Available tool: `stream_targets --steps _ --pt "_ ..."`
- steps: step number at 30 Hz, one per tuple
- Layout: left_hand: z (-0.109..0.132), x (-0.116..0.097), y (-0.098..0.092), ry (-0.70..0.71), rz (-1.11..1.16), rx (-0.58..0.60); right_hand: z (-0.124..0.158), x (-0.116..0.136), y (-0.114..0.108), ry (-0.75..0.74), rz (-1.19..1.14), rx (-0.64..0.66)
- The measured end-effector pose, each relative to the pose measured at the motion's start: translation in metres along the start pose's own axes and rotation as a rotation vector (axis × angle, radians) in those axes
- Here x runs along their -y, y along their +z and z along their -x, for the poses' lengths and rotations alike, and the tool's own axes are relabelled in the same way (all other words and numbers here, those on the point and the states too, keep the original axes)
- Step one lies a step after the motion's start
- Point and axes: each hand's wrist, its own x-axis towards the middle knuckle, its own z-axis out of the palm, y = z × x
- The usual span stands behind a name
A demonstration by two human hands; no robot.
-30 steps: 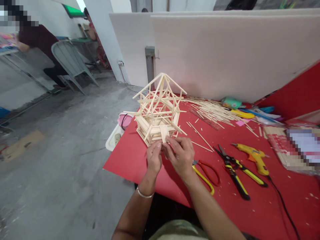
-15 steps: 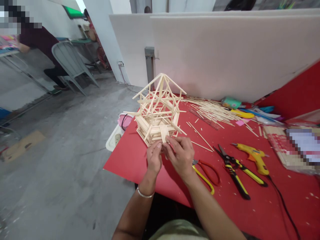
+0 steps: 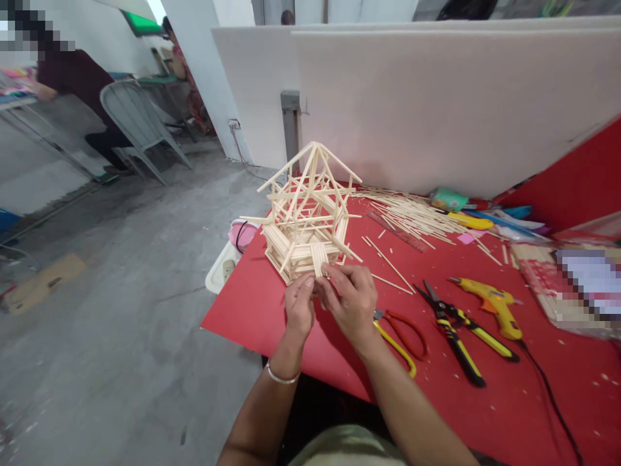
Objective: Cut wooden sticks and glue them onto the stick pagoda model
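pinching the stick model (image 3: 310,222), left grip (image 3: 299,305) and right grip (image 3: 353,299) close together, pliers (image 3: 396,347) just beside, shears (image 3: 443,316) farther right

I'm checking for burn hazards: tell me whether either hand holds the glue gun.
No, the yellow glue gun lies on the red tabletop, apart from the left hand and right hand.

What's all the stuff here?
Stick model: one, pale, table's left
Loose sticks: many, pale, table's back
Pliers: one, red-yellow, by right forearm
Cutters: one, black-yellow, beside pliers
Glue gun: one, yellow, beside cutters
Clutter: several, mixed, table's right
Table: one, red, underneath
Boards: at least two, white, behind
Chair: one, grey, back left
People: at least two, back left
Bracelet: one, silver, left wrist
Left hand: one, at model
Right hand: one, at model
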Motion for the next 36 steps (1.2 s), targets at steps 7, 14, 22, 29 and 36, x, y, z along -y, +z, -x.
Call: stream_targets --steps 7,14,22,29,36 --pt "-0.0001 -0.0005 -0.0003 0.002 0.016 0.028 0.0001 -0.0006 0.0003 -0.015 0.003 -0.018" --pt "0.0 0.0003 -0.0001 -0.006 0.028 -0.005 -0.0004 0.0001 -0.0006 -0.01 0.008 -0.01" --pt "0.0001 0.0008 -0.0009 -0.01 0.013 -0.004 0.0017 -0.0011 0.0006 -0.002 0.007 -0.011" --pt "0.0005 0.0003 0.0004 -0.009 0.01 -0.016 -0.0001 0.0001 -0.0004 -0.013 0.004 -0.022" --pt "0.0002 0.0003 0.0 -0.015 0.001 -0.027 0.0012 -0.0008 0.0002 -0.002 0.005 -0.02"
